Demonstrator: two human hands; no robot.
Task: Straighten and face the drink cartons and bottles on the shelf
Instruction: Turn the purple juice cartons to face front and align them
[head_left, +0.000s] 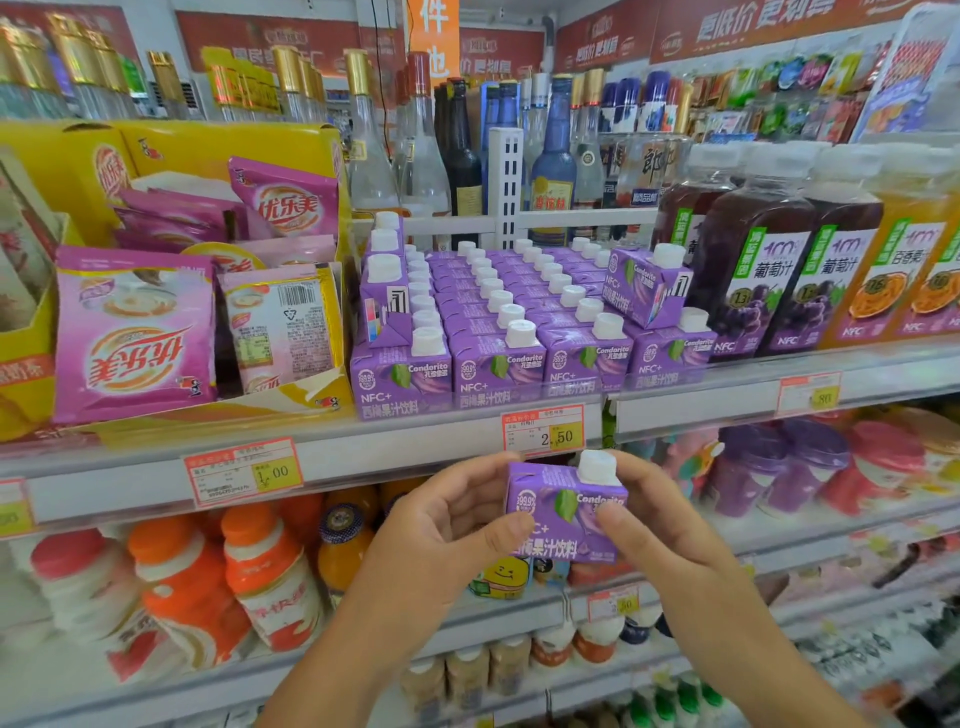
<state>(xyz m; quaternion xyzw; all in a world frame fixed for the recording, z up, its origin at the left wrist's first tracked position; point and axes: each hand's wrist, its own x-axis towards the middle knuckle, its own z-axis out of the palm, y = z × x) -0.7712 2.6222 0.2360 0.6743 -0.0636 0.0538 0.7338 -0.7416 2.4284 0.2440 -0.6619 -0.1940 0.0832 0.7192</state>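
Squarely, both hands (545, 525) grip boxy (purple) carton (563, 506).

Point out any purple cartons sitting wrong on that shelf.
One small purple juice carton sits tilted atop the right rows. Others are stacked at the left edge, side panel facing out. Another purple carton is off the shelf, in both hands.

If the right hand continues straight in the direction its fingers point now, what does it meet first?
The right hand points up and leftward, and it already touches the purple carton that both hands hold. Beyond that carton, the next thing in line is probably the left hand, though depth is unclear.
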